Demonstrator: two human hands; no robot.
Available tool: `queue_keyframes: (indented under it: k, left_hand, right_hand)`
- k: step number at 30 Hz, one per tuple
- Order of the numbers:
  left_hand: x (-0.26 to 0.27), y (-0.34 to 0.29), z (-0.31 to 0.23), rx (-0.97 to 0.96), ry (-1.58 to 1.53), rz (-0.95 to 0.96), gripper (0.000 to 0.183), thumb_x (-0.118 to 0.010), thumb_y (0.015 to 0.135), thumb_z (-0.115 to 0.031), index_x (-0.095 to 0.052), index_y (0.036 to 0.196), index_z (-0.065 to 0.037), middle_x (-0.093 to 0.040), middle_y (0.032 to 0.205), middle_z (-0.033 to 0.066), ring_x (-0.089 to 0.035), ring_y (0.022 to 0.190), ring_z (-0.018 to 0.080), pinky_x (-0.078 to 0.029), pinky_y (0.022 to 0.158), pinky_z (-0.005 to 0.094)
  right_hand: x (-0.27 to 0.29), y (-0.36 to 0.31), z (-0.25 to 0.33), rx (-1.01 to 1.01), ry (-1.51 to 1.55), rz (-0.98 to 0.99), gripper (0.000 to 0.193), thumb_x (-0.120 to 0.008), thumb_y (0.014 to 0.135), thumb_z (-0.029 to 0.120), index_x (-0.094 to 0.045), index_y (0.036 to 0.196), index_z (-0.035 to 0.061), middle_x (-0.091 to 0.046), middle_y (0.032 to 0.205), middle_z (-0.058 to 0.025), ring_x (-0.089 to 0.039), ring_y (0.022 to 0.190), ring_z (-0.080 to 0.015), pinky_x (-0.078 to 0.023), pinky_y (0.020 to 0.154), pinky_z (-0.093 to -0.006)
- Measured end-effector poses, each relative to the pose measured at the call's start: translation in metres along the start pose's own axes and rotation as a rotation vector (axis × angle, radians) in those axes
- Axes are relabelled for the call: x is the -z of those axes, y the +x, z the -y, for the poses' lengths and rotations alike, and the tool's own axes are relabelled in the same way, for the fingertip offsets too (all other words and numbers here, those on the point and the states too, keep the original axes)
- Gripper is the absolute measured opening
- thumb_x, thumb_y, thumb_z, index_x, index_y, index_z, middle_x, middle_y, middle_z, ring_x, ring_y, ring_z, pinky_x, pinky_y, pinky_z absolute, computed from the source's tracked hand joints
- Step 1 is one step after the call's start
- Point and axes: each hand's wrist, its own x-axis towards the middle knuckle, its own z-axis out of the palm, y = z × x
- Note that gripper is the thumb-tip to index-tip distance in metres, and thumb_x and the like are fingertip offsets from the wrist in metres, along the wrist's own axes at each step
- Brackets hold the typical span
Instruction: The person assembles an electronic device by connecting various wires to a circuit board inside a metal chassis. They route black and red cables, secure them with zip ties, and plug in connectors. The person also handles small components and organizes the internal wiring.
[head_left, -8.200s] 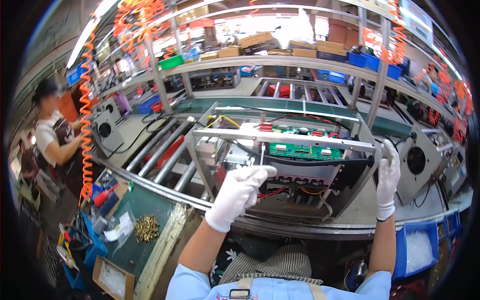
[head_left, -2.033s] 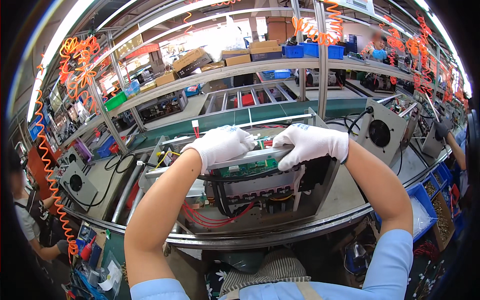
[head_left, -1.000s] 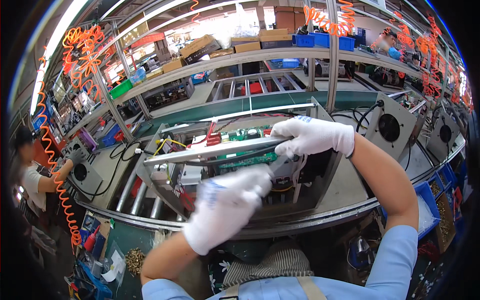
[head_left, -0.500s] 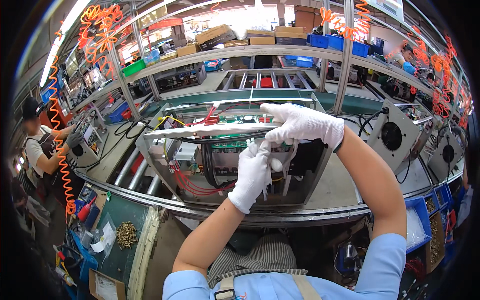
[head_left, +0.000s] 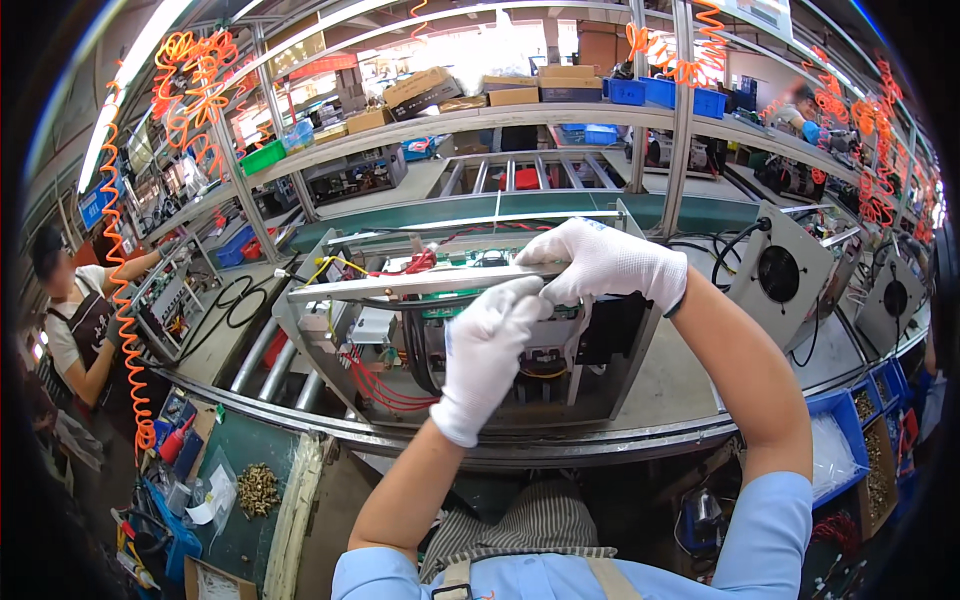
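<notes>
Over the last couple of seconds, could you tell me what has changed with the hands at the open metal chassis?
The left hand drew back toward the body, then returned; its fingertips now meet the right hand at the front metal rail across the chassis. The right hand stayed on top, shifting slightly. The chassis, its red wires and green circuit board stayed put.

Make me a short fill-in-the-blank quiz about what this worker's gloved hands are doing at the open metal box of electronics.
1. Both hands, the left hand and the right hand, wear ____ fabric gloves.
2. The two hands meet at the long grey metal bar that runs across the ____ of the open metal chassis.
3. The bundle of wires low inside the chassis is ____ in colour.
4. The small pile of brass screws lies to the person's ____.

Missing words: white; top; red; left
</notes>
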Motion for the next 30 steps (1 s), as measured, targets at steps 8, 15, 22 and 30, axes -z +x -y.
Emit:
queue_keyframes:
  k: [8,15,22,30]
  left_hand:
    - [0.020,0.012,-0.002,0.111,-0.061,0.100,0.024,-0.056,0.098,-0.016,-0.067,0.109,0.003,-0.072,0.087,0.0072,-0.055,0.063,0.0040,-0.045,0.061,0.0199]
    - [0.025,0.001,0.009,0.229,-0.033,0.118,0.022,-0.062,0.095,-0.017,-0.069,0.101,0.002,-0.071,0.087,0.0063,-0.061,0.079,0.0078,-0.049,0.076,0.0239]
    - [0.012,0.000,-0.002,0.297,0.203,0.093,0.016,-0.070,0.088,-0.015,-0.069,0.088,0.001,-0.065,0.077,-0.0009,-0.054,0.072,0.0051,-0.045,0.068,0.0231]
    - [-0.005,-0.017,0.009,-0.227,0.920,-0.118,0.017,-0.067,0.087,-0.011,-0.060,0.102,-0.007,-0.067,0.079,0.0140,-0.067,0.070,0.0309,-0.051,0.060,0.0377]
  right_hand:
    - [0.001,0.000,0.002,0.010,0.072,0.018,0.052,-0.071,0.074,0.001,-0.058,0.123,-0.0082,-0.068,0.109,-0.0085,-0.058,0.097,-0.0103,-0.048,0.088,-0.0242]
    - [-0.001,-0.001,0.010,-0.063,0.088,0.016,0.052,-0.070,0.074,0.002,-0.058,0.124,-0.0078,-0.069,0.102,-0.0080,-0.058,0.086,-0.0084,-0.050,0.078,-0.0229]
    - [0.000,-0.002,0.001,-0.008,0.113,0.001,0.051,-0.069,0.073,0.003,-0.058,0.122,-0.0098,-0.069,0.100,-0.0078,-0.058,0.081,-0.0080,-0.050,0.072,-0.0220]
    - [0.000,0.004,-0.008,0.203,-0.049,0.003,0.034,-0.067,0.069,0.008,-0.061,0.099,-0.0082,-0.058,0.075,-0.0011,-0.052,0.071,-0.0077,-0.047,0.063,-0.0261]
